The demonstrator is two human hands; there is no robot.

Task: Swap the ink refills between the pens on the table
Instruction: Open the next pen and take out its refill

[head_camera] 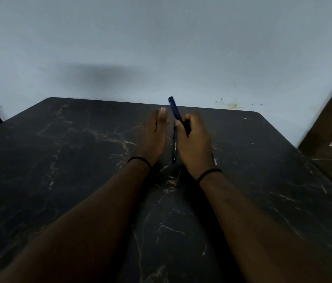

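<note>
Single head-worn wide-angle view, aimed forward and down; dark marble table seen close, wall behind; edges bowed.

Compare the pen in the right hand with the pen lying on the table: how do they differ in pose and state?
1. The held pen points up and away, clear of the table; the lying pen rests flat on it.
2. The right hand grips the held pen; the lying pen sits loose between that hand and the left hand, held by neither.
3. The lying pen shows white print; none shows on the held pen.

Both are dark and slim.
</note>
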